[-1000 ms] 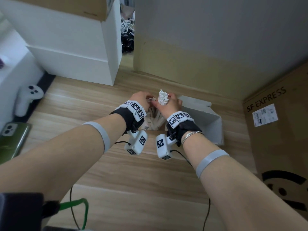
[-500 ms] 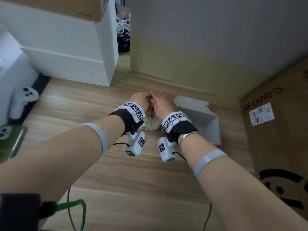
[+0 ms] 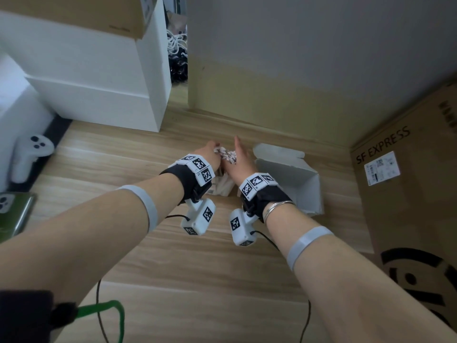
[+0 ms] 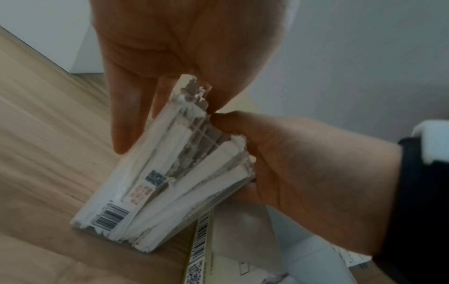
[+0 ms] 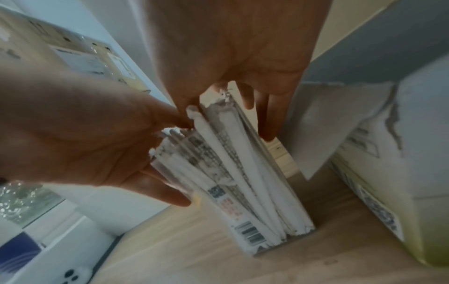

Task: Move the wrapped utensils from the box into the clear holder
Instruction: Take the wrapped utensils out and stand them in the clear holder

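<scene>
A bundle of white paper-wrapped utensils [image 3: 226, 154] stands in the clear holder [image 5: 257, 251] on the wooden table, just left of the open white box [image 3: 296, 174]. My left hand [image 3: 212, 154] curls over the wrappers' tops, thumb on top and fingers [image 5: 170, 192] down the left side. My right hand [image 3: 241, 159] holds the right part of the bundle [image 4: 150, 188], thumb [image 4: 230, 119] in the middle and straight fingers [image 5: 267, 119] down the right side. Wrists hide most of the holder in the head view.
A tall SF EXPRESS cardboard box [image 3: 408, 194] stands close on the right. White boxes [image 3: 99, 82] are stacked at the back left, a wall runs behind. A white controller [image 3: 29, 154] and a phone [image 3: 12, 214] lie at the left edge.
One second ago my right hand held a bunch of wrappers raised above the holder. The bunch is now down in the holder and both hands hold its tops.
</scene>
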The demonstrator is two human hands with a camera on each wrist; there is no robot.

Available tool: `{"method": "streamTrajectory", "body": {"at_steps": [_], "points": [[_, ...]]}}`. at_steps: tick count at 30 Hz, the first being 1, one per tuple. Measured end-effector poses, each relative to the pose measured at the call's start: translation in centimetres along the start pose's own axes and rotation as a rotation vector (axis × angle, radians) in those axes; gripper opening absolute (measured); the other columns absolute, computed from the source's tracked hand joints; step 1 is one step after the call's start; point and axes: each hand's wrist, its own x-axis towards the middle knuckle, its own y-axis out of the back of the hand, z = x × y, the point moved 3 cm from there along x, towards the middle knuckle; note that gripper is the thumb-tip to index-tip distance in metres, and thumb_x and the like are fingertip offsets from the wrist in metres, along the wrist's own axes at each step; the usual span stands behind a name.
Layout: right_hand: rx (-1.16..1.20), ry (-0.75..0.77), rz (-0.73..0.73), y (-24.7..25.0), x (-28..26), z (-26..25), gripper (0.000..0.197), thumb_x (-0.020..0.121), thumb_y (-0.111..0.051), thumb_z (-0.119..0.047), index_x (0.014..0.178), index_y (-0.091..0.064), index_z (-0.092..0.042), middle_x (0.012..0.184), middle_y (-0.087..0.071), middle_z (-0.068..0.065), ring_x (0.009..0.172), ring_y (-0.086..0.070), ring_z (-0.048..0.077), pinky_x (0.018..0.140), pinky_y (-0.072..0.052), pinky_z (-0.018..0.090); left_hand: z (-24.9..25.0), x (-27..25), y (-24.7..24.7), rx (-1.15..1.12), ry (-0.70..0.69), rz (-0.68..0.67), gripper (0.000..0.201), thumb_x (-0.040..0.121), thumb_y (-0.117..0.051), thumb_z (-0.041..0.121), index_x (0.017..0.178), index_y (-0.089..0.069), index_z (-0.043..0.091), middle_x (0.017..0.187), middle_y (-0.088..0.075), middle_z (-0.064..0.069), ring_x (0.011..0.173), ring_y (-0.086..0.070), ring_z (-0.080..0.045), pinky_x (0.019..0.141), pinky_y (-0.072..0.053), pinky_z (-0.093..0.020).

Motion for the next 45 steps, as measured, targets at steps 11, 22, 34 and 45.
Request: {"method": "streamTrajectory", "body": {"at_steps": [11,22,34,45], "points": [[-0.003,-0.144,-0.036,1.5,0.3,-0.8,0.075,0.096,-0.04,-0.043,0.15,0.009,-0.026,0.115,-0.063,0.018,0.083,-0.061,0.03,0.069,-0.046,0.032,2.0,-0.3,1.0,-0.118,0.015,0.057,0.048,0.099,-0.035,0.025,0.146,-0.026,0.019,0.128,-0.057,-0.021,0.108,-0.061,-0.035,0.087,-0.047,-0.035],[0.106,-0.116,0.103,6.3,5.5,-2.7,0.064,0.098,-0.041,-0.034,0.151,-0.009,-0.02,0.142,-0.047,0.015,0.12,-0.054,0.033,0.094,-0.045,0.034,4.8,4.1,4.7,-0.204,-0.055,0.2,0.039,0.101,-0.029,0.031,0.127,-0.044,0.007,0.12,-0.061,-0.02,0.107,-0.06,-0.036,0.089,-0.046,-0.037],[0.09,-0.141,0.083,7.2,10.4,-2.2,0.059,0.1,-0.033,-0.022,0.151,-0.004,-0.02,0.132,-0.055,0.02,0.103,-0.061,0.035,0.085,-0.049,0.037,5.3,8.1,4.1,-0.265,-0.104,0.19,0.041,0.102,-0.026,0.031,0.135,-0.042,0.012,0.125,-0.06,-0.015,0.109,-0.06,-0.033,0.091,-0.044,-0.036],[0.081,-0.126,0.079,6.3,11.9,-1.9,0.058,0.1,-0.033,-0.025,0.151,-0.006,-0.021,0.134,-0.054,0.017,0.108,-0.061,0.033,0.088,-0.048,0.033,4.5,9.7,3.0,-0.28,-0.087,0.193,0.044,0.102,-0.024,0.027,0.142,-0.035,0.013,0.134,-0.053,-0.019,0.118,-0.054,-0.035,0.094,-0.041,-0.033]]}}
